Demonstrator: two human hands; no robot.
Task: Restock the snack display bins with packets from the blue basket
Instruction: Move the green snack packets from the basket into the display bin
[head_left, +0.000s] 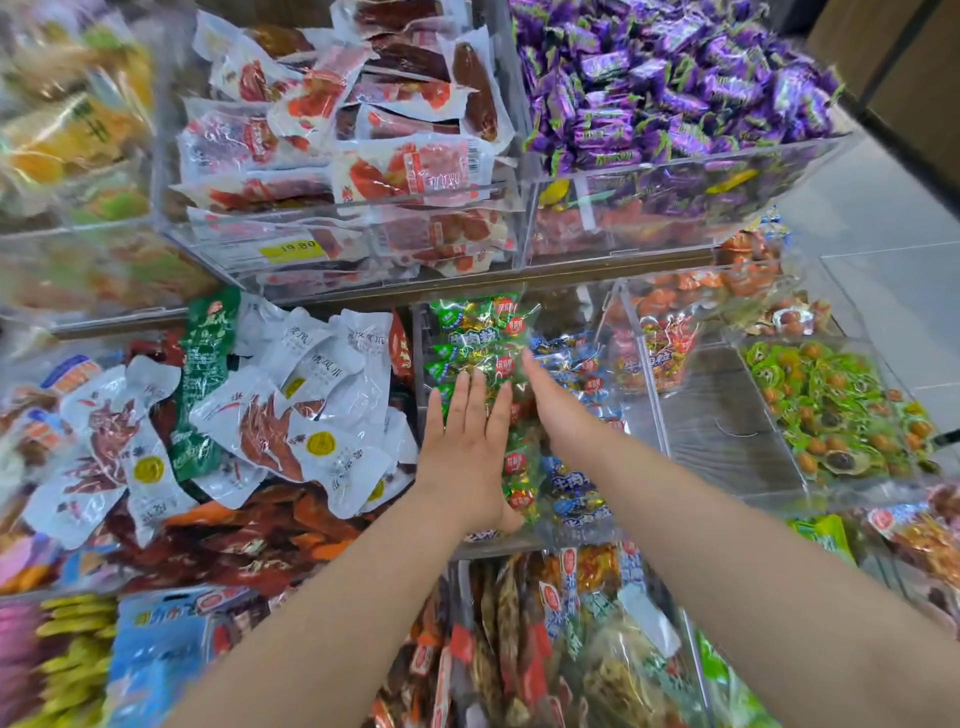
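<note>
Packets of green snacks (470, 332) lie under flat, released left grip (465, 447) and beside straight-fingered right grip (553, 410).

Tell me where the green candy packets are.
Head view, centre: the green candy packets lie in a clear bin under the left hand, blue packets to their right, white pouches to their left.
</note>
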